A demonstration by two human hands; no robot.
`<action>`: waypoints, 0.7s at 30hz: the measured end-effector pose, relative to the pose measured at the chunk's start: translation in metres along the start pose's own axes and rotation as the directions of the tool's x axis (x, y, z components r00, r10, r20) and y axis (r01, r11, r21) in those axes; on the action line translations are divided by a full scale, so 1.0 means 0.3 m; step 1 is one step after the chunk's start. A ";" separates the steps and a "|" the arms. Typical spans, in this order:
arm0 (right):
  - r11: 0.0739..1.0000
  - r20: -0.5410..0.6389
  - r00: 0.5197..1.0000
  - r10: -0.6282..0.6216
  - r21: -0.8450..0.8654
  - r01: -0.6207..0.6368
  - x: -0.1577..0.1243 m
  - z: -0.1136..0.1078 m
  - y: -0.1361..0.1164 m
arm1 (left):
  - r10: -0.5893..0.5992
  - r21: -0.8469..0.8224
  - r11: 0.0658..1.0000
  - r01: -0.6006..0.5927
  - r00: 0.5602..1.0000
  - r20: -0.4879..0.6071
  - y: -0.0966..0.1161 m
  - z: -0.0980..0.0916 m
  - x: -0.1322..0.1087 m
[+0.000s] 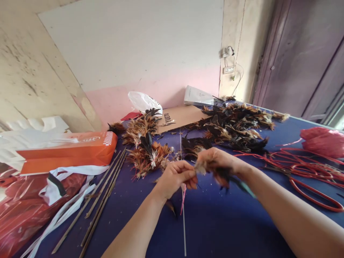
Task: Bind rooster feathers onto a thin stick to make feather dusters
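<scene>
My left hand (178,176) is closed in a pinch, its fingertips at the pale, fluffy base of some feathers (200,167). A pink string (183,199) dangles just under it, and a dark feather (171,207) shows below the wrist. Close by on the right, my right hand (220,160) is wrapped round a bunch of dark feathers (225,174) with a greenish tip, partly smeared by motion. Beyond my hands lie a pile of brown feathers (150,157) and a larger pile of black and brown feathers (236,125).
Scissors with red handles (314,195) and tangled red string (309,165) lie right, below a pink string ball (324,141). Thin sticks (103,200), an orange bag (70,152) and red plastic (40,204) occupy the left. Cardboard (182,116) rests at the blue table's (215,229) back.
</scene>
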State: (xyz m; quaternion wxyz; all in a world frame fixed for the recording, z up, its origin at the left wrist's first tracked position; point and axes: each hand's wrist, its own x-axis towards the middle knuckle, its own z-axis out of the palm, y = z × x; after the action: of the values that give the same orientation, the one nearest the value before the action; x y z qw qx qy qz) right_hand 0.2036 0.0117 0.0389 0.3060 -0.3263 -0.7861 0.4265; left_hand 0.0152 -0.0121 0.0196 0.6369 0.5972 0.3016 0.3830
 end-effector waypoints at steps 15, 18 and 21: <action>0.870 -0.297 0.932 -0.208 -0.492 0.037 0.030 0.122 0.003 | -0.226 -0.531 0.847 -0.024 0.888 -0.401 -0.067 0.001 0.052; 0.777 -0.247 0.927 -0.283 -0.625 0.070 0.024 0.135 -0.003 | -0.237 -0.498 0.867 -0.005 0.875 -0.422 -0.077 0.003 0.055; 0.729 -0.223 0.928 -0.300 -0.680 0.073 0.021 0.144 -0.001 | -0.250 -0.481 0.877 0.007 0.861 -0.443 -0.084 0.005 0.058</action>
State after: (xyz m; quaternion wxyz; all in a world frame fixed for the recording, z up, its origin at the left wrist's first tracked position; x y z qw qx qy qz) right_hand 0.1670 -0.0039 0.0209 0.3346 -0.3957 -0.8548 0.0291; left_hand 0.0286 0.0020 -0.0040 0.6874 0.2881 0.3934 0.5382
